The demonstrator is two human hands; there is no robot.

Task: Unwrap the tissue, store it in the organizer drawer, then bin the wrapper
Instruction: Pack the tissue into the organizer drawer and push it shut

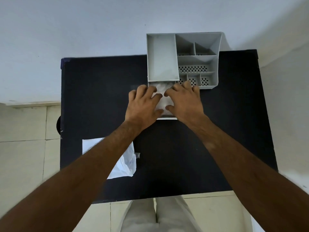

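Observation:
A grey organizer [215, 47] stands at the back of the black table, its drawer [167, 117] pulled out toward me. White tissue [163, 91] lies inside the drawer. My left hand [143, 104] and my right hand [185, 101] rest palm down on the tissue, fingers spread, pressing on it from both sides. Much of the tissue is hidden under them. The empty white plastic wrapper [125, 163] lies flat on the table's near left part, partly covered by my left forearm.
The black table [93, 91] stands against a pale wall. A dark round shape [58, 125] shows on the floor beside the table's left edge; I cannot tell what it is. Tiled floor and my legs are below the near edge.

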